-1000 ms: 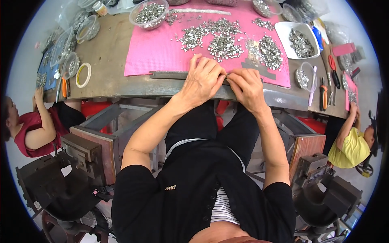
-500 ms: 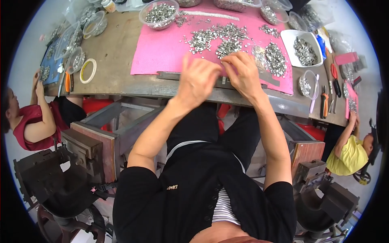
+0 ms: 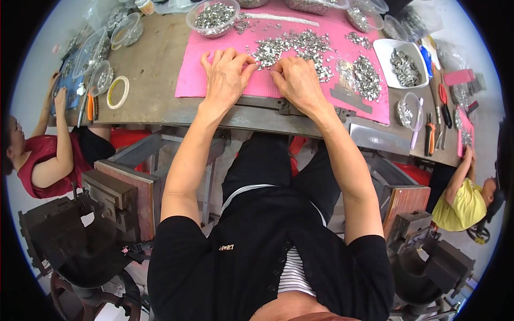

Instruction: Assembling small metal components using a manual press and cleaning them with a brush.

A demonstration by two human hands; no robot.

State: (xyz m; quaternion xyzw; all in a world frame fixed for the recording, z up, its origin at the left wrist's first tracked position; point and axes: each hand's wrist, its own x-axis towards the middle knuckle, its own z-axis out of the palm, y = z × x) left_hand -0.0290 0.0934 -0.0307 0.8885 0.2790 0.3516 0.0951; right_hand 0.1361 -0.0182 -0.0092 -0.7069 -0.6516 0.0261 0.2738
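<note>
Small shiny metal pieces (image 3: 292, 43) lie in a loose heap on a pink ribbed mat (image 3: 193, 75). My left hand (image 3: 226, 77) rests over the mat left of the heap, fingers spread, with no object visible in it. At the heap's near edge is my right hand (image 3: 300, 85), its fingers curled down into the pieces; whatever they pinch is hidden. A dark metal bar (image 3: 259, 101) runs along the bench edge beneath my wrists. Right of my right hand are a flat grey strip (image 3: 350, 100) and another pile of metal pieces (image 3: 367, 77).
A round clear tub (image 3: 213, 18) of pieces stands behind my left hand. To the right are a white tray (image 3: 381, 53), a small clear cup (image 3: 404, 109) and orange-handled pliers (image 3: 430, 134). A tape roll (image 3: 118, 92) lies left. Co-workers sit at both sides.
My hands, earlier close together above the bar, have moved apart and away from me. The left went left onto the mat and spread; the right shifted to the heap. The bar shows more.
</note>
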